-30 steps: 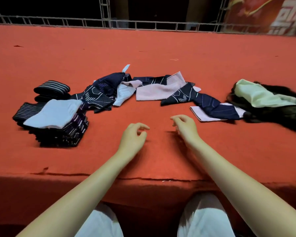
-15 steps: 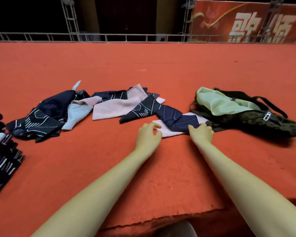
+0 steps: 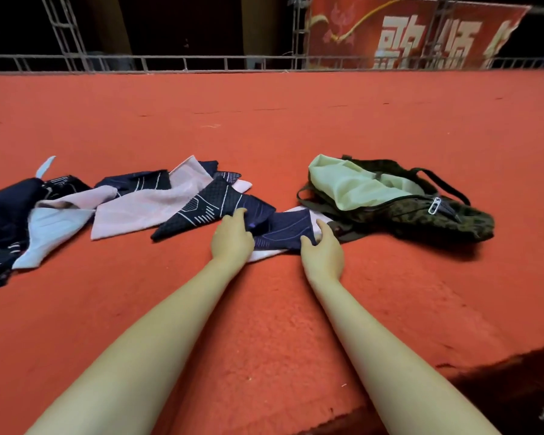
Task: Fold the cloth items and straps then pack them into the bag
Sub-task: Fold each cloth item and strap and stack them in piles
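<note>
A navy patterned cloth (image 3: 283,230) with a pale lining lies on the red carpeted surface (image 3: 264,324), just left of the bag. My left hand (image 3: 233,238) lies over its left end, fingers curled onto the fabric. At the cloth's right end my right hand (image 3: 322,249) pinches it, thumb on top and fingers behind. The camouflage bag (image 3: 437,221) lies to the right, unzipped, its light green lining (image 3: 352,186) showing. More navy and pale pink cloths (image 3: 145,205) trail off to the left.
A heap of dark and light blue cloths (image 3: 19,221) reaches the left frame edge. The surface's front edge (image 3: 484,353) drops off at the lower right. A metal railing (image 3: 201,62) and a red banner (image 3: 421,32) stand at the back.
The view has swung right and closer; the folded stack on the left has left the frame. Both hands moved forward from bare carpet onto the navy cloth beside the bag and took hold of it.
</note>
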{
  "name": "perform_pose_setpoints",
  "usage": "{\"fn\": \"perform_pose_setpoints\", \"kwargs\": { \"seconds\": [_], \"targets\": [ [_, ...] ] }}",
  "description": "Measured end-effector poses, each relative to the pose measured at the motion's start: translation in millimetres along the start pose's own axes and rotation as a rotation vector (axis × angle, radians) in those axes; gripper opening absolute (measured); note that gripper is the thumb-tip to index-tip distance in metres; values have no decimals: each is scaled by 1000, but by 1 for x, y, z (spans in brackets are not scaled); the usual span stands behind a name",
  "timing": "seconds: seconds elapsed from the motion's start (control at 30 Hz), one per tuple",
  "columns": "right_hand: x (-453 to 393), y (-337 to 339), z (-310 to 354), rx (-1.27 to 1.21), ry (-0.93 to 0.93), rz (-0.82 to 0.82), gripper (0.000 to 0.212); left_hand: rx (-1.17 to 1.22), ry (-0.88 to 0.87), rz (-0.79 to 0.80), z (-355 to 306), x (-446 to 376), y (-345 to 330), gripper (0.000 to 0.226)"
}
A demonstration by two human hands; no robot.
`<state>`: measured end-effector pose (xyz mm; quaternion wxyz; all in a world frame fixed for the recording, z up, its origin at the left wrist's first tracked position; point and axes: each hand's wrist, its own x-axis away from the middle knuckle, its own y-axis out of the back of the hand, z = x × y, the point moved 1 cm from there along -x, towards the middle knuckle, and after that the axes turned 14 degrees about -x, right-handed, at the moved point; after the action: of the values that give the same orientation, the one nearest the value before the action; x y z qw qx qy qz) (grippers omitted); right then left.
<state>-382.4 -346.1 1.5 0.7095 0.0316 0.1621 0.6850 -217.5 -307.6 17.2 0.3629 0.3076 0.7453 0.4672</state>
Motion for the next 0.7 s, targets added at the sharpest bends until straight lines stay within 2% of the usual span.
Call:
{"fn": "perform_pose_setpoints", "kwargs": {
  "seconds": [0.1,0.27,0.4,0.57,0.63,0.7],
  "targets": [
    [2,3,-1,-49,-9,59,50,250,96,-90,19,16,20,64],
    [27,4,2,-166,-9,193,47,355,213,-181,59,55,63,64],
    [66,-5,12,-275,-28,274,40,391,249,-176,101,84,85,37],
    [102,-24,34,-355,-70,275,34,438,314,-197,152,131,108,10],
    [114,-35,43,-407,-79,269,31,485,325,-219,168,151,114,18],
    [124,-46,49,-472,-112,248,31,490,326,-246,182,165,117,38]
  ]
}}
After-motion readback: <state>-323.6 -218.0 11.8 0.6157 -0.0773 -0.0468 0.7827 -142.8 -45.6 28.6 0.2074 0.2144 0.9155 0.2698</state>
